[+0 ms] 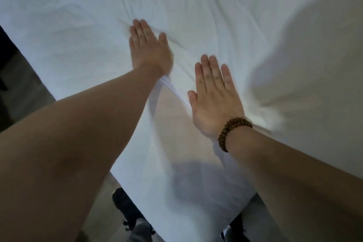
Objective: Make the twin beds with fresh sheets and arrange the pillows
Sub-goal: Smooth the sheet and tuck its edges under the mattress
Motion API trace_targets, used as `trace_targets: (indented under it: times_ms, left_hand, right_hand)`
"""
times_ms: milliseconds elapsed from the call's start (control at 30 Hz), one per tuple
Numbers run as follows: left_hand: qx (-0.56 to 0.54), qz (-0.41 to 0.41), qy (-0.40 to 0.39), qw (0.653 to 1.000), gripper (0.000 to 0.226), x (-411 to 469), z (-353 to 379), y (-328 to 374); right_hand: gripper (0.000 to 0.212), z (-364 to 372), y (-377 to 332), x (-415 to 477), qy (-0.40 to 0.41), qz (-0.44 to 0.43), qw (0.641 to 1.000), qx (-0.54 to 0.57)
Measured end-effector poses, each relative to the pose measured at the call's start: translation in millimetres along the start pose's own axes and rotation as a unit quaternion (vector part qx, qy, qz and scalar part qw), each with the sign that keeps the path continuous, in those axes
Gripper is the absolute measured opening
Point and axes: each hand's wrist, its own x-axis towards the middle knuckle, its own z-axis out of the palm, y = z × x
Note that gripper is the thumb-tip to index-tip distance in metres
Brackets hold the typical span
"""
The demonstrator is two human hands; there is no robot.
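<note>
A white sheet [225,15] covers the bed and fills most of the view, with creases running across it. My left hand [149,49] lies flat on the sheet with straight fingers, near the middle. My right hand [214,96], with a brown bead bracelet [231,133] on its wrist, presses flat on the sheet a little nearer to me and to the right. A raised fold of sheet runs between the two hands. No pillows are in view.
The bed's edge runs diagonally from upper left to bottom centre. A strip of floor [25,88] shows at the left. My dark shoe [127,208] and grey trouser legs are at the bottom, beside the bed's corner.
</note>
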Motion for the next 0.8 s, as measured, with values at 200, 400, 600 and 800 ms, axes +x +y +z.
trace_targets:
  times_ms: [200, 400, 600, 800]
  left_hand:
    - [-0.022, -0.087, -0.006, 0.996, 0.075, 91, -20, -68]
    - [-0.01, -0.049, -0.008, 0.999, 0.076, 87, -3, -80]
    - [0.024, 0.062, -0.012, 0.998, 0.077, 91, 0, -104]
    - [-0.005, 0.133, 0.016, 0.991, 0.081, 94, 2, -117]
  right_hand:
    - [0.068, -2, -7, -2, 0.015, 0.02, 0.999, -0.032]
    - [0.07, -6, -61, 61, 0.05, 0.074, 0.996, 0.006]
    - [0.067, 2, -115, 197, 0.081, 0.157, 0.984, 0.008]
    - [0.067, 22, -126, 199, 0.102, 0.199, 0.974, -0.035]
